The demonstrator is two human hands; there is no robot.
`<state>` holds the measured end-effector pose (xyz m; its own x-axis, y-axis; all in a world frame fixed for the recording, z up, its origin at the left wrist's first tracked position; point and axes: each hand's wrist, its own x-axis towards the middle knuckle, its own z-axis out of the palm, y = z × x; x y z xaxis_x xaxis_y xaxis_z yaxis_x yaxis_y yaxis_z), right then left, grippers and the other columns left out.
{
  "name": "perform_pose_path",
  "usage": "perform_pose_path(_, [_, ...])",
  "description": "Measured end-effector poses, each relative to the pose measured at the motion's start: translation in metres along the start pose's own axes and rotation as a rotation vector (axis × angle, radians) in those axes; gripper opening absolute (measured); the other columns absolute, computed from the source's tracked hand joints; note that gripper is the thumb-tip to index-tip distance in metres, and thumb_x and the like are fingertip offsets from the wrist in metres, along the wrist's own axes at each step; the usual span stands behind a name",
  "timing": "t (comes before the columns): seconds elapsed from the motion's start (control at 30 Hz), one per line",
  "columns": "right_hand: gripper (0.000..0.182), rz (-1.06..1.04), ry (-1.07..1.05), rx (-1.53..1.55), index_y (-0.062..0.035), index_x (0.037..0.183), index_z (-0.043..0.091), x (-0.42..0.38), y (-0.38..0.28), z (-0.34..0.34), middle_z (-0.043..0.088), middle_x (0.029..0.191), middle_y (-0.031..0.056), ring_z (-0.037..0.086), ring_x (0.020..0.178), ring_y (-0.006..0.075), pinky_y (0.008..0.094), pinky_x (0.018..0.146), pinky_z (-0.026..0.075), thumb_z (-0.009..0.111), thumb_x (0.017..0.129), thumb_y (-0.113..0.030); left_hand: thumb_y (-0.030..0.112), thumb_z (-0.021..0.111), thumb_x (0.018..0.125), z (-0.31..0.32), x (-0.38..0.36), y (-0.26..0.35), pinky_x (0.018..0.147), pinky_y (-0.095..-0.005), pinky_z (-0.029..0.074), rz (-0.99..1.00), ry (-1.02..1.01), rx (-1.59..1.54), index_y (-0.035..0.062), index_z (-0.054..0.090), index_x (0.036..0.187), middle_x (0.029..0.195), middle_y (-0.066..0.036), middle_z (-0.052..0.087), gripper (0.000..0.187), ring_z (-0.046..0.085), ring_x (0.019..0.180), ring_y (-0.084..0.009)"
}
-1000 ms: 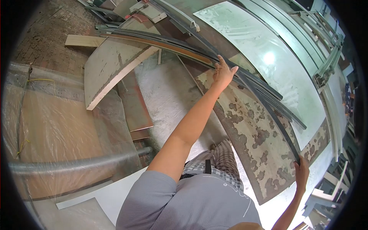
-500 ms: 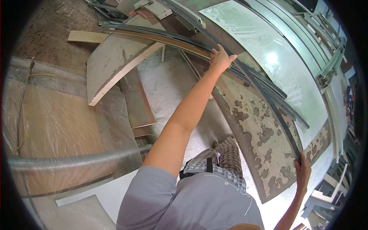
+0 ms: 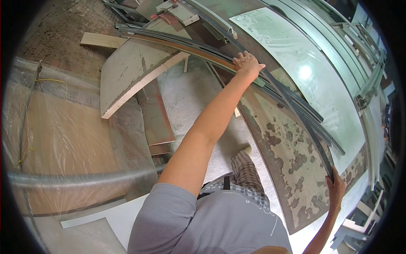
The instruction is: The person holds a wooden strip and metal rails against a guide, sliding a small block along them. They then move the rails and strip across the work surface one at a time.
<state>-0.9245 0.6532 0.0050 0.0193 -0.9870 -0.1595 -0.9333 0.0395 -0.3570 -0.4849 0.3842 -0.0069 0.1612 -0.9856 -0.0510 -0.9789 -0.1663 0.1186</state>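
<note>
A long dark metal strip runs diagonally from the top of the view down to my right hand. My left hand reaches forward over it, palm down, with the fingers bent over the strip and the thumb on its right side. Part of that grip is hidden under the palm. At the lower right, my right hand closes around the strip's near end. Beneath lie more dark metal profiles and a brown-edged strip, crossing close under my left hand.
A worn board with peeling patches lies below the strips. Beyond it is a glossy pale sheet. A thick pale board juts out at left, near plastic-wrapped panels and a round metal tube. Red-handled pliers lie at the top.
The view has shifted slightly, with the surroundings appearing further right and lower. One foot has stepped forward on the floor. Both hands keep their places on the dark strip.
</note>
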Motion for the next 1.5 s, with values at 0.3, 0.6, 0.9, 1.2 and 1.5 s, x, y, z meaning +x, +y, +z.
perform_pose_path(0.3, [0.045, 0.018, 0.016, 0.082, -0.0092, 0.118, 0.053, 0.049, -0.032, 0.018, 0.063, 0.095, 0.0175, 0.062, 0.084, 0.0304, 0.0359, 0.070, 0.047, 0.066, 0.075, -0.007, 0.053, 0.051, 0.083, -0.010, 0.043, -0.033, 0.090, -0.0498, 0.032, 0.029, -0.018, 0.043, -0.0060, 0.049, 0.117, 0.120, -0.015, 0.048, 0.068, 0.040, 0.113, -0.0332])
perform_pose_path(0.6, [0.047, 0.011, -0.025, 0.169, -0.0078, 0.118, 0.053, 0.091, -0.071, 0.027, 0.061, 0.100, 0.0175, 0.061, 0.089, 0.0320, 0.0359, 0.075, 0.045, 0.066, 0.073, -0.001, 0.052, 0.052, 0.083, -0.006, 0.082, -0.067, 0.086, -0.0474, 0.036, 0.056, 0.090, 0.076, -0.0060, 0.050, 0.114, 0.118, -0.015, 0.047, 0.066, 0.042, 0.110, -0.0328])
perform_pose_path(0.9, [0.048, -0.010, -0.057, 0.228, -0.0085, 0.120, 0.053, 0.118, -0.079, 0.036, 0.062, 0.101, 0.0152, 0.062, 0.089, 0.0267, 0.0319, 0.076, 0.046, 0.065, 0.074, 0.000, 0.052, 0.051, 0.083, -0.014, 0.104, -0.085, 0.085, -0.0481, 0.036, 0.030, 0.075, 0.068, -0.0058, 0.049, 0.115, 0.117, -0.015, 0.047, 0.066, 0.043, 0.108, -0.0337])
perform_pose_path(1.2, [0.047, -0.040, -0.032, 0.163, -0.0091, 0.119, 0.053, 0.117, -0.099, 0.026, 0.060, 0.108, 0.0157, 0.060, 0.096, 0.0300, 0.0352, 0.078, 0.047, 0.066, 0.074, -0.004, 0.052, 0.049, 0.084, -0.023, 0.110, -0.087, 0.091, -0.0499, 0.034, 0.014, 0.018, 0.061, -0.0048, 0.046, 0.121, 0.130, -0.016, 0.041, 0.068, 0.038, 0.116, -0.0356])
perform_pose_path(1.5, [0.045, -0.151, 0.075, 0.070, -0.0099, 0.119, 0.054, 0.109, -0.109, 0.026, 0.063, 0.096, 0.0164, 0.063, 0.079, 0.0278, 0.0343, 0.068, 0.049, 0.066, 0.076, -0.007, 0.053, 0.055, 0.080, -0.028, 0.119, -0.092, 0.088, -0.0465, 0.037, 0.006, 0.035, 0.078, -0.0011, 0.051, 0.118, 0.123, -0.014, 0.046, 0.067, 0.040, 0.115, -0.0307])
